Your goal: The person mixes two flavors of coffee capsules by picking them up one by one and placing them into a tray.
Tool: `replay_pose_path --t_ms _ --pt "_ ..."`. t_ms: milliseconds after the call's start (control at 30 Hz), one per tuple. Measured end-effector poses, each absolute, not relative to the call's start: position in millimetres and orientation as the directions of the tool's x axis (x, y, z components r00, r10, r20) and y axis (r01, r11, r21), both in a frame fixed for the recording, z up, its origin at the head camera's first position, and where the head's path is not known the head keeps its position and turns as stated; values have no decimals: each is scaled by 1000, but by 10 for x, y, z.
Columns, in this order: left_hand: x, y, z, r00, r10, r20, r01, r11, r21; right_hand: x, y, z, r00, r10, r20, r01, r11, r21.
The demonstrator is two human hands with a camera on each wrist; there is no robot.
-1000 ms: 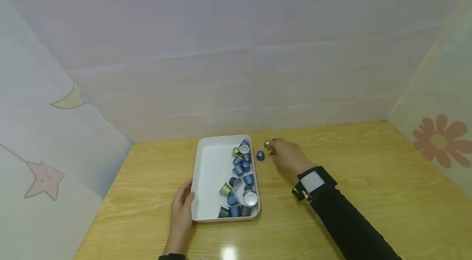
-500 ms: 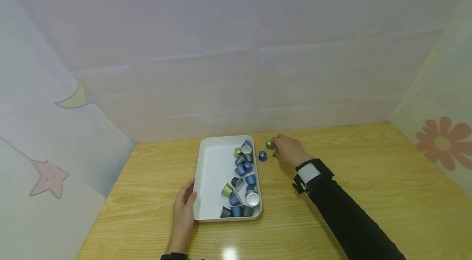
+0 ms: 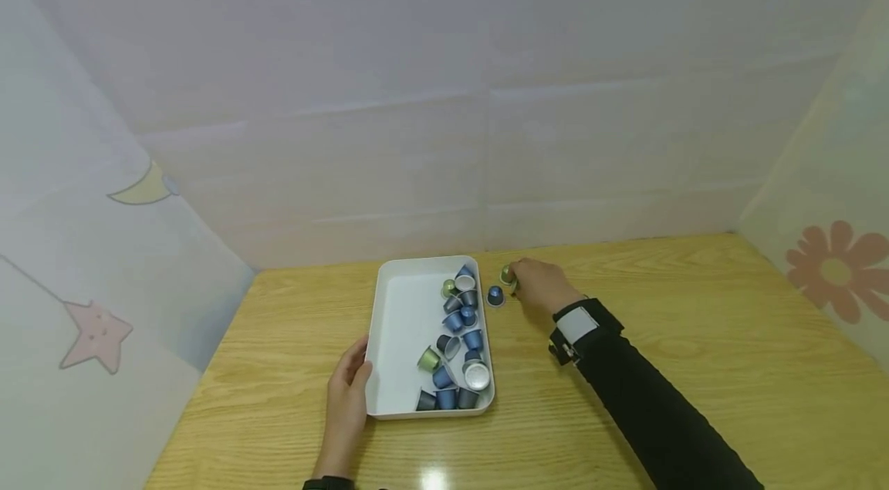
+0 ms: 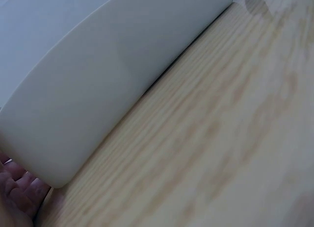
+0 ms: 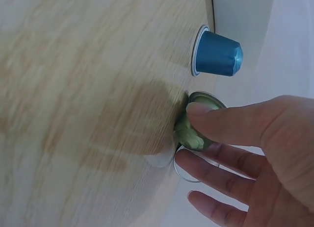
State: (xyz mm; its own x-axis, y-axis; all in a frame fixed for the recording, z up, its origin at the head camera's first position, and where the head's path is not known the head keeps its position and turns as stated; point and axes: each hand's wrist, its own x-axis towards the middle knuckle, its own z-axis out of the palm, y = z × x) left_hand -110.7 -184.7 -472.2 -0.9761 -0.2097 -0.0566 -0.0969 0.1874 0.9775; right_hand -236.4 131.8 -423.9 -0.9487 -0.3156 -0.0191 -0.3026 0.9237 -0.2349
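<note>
A white tray (image 3: pixel 396 320) lies on the wooden table, coffee capsules in blue, green and grey gathered along its right side. My left hand (image 3: pixel 345 397) holds the tray's left edge near the front corner, thumb at the rim; in the left wrist view, fingers (image 4: pixel 22 188) show by the tray's outer wall (image 4: pixel 98 85). Right of the tray, my right hand (image 3: pixel 545 285) pinches a green coffee capsule (image 5: pixel 191 134) between thumb and fingers, low over the table. Another green capsule (image 3: pixel 505 272) stands beside its fingertips. A blue capsule (image 3: pixel 495 295) stands between hand and tray.
The wooden table (image 3: pixel 660 336) reaches back to a pale wall (image 3: pixel 389 220). Side walls bear a star (image 3: pixel 96 336) and a flower (image 3: pixel 833 270). A light reflection shines near the table's front.
The view has shifted slightly. My right hand has stayed by the green capsules, fingers closing on one; a blue capsule beside its fingertips is now out of sight. My left hand stays at the tray.
</note>
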Motion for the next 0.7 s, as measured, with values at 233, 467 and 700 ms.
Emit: replay_pose_path --t_ms 233,467,700 --pt "-1126 -1861 -4756 -974 -224 -40 -86 197 977 -2389 1311 -4283 -944 -331 1 -323 922 -215" --pt "-1102 -1889 -4788 -970 -239 -39 -88 199 976 -2380 1267 -4321 -933 -360 15 -354 909 -218" --pt "-1131 -1865 -4778 -974 -227 -11 -59 206 977 -2377 1304 -4357 -923 -382 52 -385 905 -184"
